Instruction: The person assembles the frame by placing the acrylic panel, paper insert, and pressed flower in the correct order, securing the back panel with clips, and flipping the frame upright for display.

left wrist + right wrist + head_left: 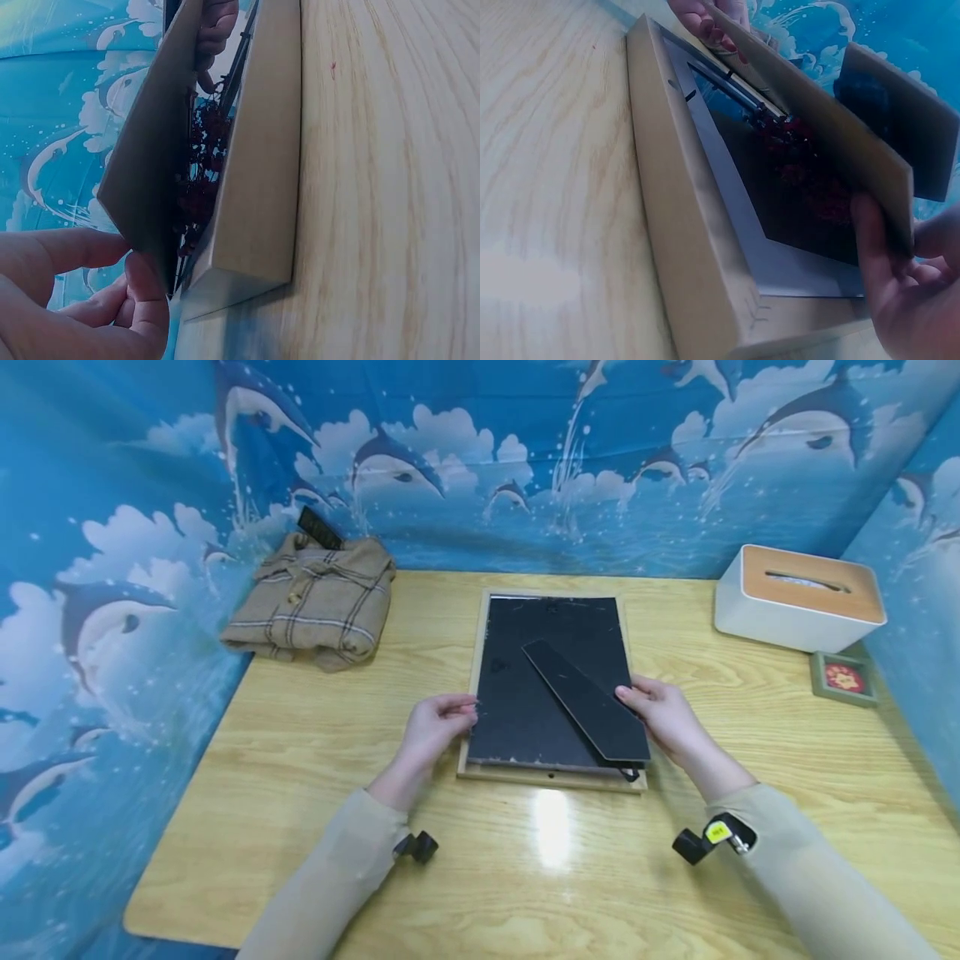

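A light wooden picture frame (555, 779) lies on the table with its back up. Its black backing board (517, 693) is tilted, the near edge raised off the frame, and a hinged stand leg (588, 702) sticks out from it. My left hand (435, 727) pinches the board's left edge between thumb and fingers. On the other side my right hand (667, 718) grips the right edge, thumb on one face, as the right wrist view shows. Beneath the board, dark red dried flowers (802, 165) and a white inner border (735, 225) show inside the frame.
A folded plaid garment (315, 602) lies at the back left of the wooden table (300, 760). At the back right stands a white tissue box (795, 618) with a wooden lid, a small green-framed square (843, 678) beside it. A dolphin-print cloth (480, 468) hangs behind.
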`<action>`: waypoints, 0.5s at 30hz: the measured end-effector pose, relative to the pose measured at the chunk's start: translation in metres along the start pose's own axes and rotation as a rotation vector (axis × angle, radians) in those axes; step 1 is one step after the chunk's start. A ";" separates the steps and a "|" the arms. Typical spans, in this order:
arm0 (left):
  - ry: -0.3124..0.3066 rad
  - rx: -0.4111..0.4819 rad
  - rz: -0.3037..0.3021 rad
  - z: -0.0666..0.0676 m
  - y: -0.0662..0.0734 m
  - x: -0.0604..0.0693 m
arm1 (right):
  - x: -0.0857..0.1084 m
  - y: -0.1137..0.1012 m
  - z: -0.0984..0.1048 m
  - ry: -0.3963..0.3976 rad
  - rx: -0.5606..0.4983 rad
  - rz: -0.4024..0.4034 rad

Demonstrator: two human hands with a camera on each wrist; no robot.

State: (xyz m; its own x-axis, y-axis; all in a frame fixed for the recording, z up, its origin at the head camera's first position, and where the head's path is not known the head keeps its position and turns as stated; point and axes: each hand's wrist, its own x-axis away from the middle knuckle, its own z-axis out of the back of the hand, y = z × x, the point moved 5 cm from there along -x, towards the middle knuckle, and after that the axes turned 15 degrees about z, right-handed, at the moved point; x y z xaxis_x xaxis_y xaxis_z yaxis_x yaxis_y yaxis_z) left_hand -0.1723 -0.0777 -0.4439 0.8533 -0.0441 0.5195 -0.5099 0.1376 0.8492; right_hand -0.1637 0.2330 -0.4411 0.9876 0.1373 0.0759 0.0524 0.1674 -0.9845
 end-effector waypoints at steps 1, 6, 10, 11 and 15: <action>0.002 0.001 0.003 0.000 0.000 -0.001 | -0.001 0.001 0.000 -0.003 0.015 -0.005; 0.018 -0.013 0.009 0.000 -0.001 -0.006 | -0.004 0.003 0.001 -0.024 0.104 -0.040; 0.038 -0.038 0.006 -0.001 -0.001 -0.010 | -0.005 0.001 0.003 -0.052 0.232 -0.029; 0.041 -0.044 0.001 -0.001 -0.001 -0.011 | -0.006 0.001 0.004 -0.060 0.275 -0.018; 0.052 -0.049 -0.006 -0.001 -0.002 -0.012 | -0.007 -0.002 0.004 -0.091 0.436 0.039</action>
State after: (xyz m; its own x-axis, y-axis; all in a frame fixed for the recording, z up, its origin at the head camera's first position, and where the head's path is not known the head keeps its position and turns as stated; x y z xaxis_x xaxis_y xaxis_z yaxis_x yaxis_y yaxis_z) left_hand -0.1818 -0.0763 -0.4520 0.8616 0.0061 0.5076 -0.4998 0.1854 0.8461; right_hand -0.1714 0.2357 -0.4395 0.9696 0.2337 0.0729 -0.0711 0.5536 -0.8297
